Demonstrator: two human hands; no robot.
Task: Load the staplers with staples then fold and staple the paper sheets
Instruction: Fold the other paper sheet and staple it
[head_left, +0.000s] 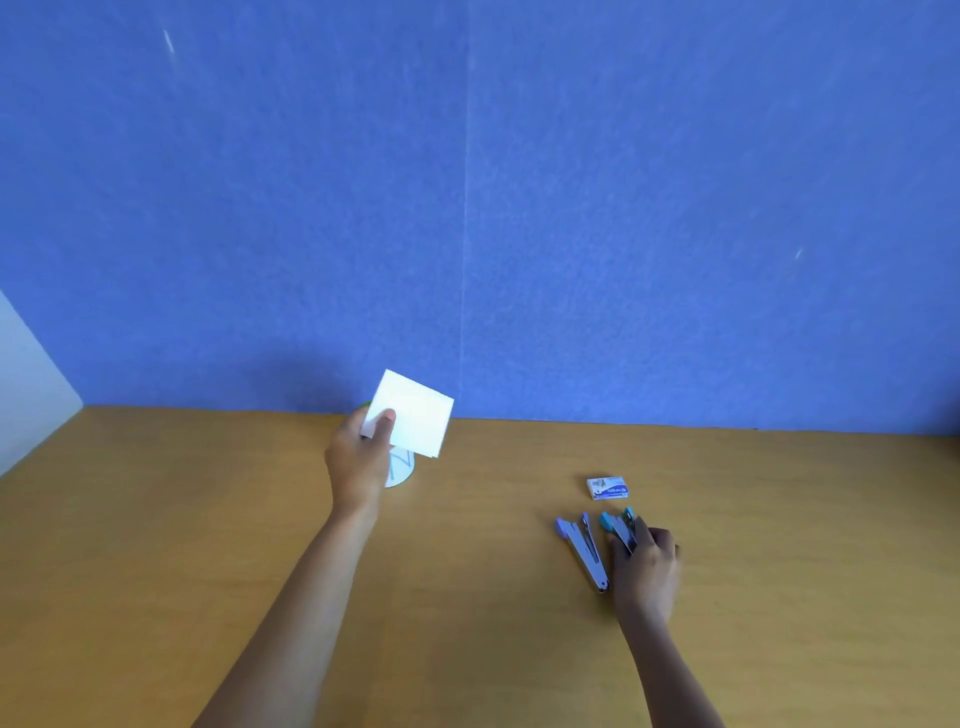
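My left hand (361, 457) holds a folded white paper sheet (415, 415) up above the wooden desk (208, 519), thumb on its near left corner. Over on the right, my right hand (647, 564) is closed around a teal-tipped stapler (618, 525) resting on the desk. Beside it to the left lies a purple stapler (584, 551), hinged open in a V, with no hand on it. A small staple box (608, 488) sits just beyond the two staplers.
A white round object with blue markings (402, 467) sits on the desk under the held paper, partly hidden by my left hand. A blue partition wall (519, 208) rises at the desk's back edge, and a white panel (26, 384) closes the left side.
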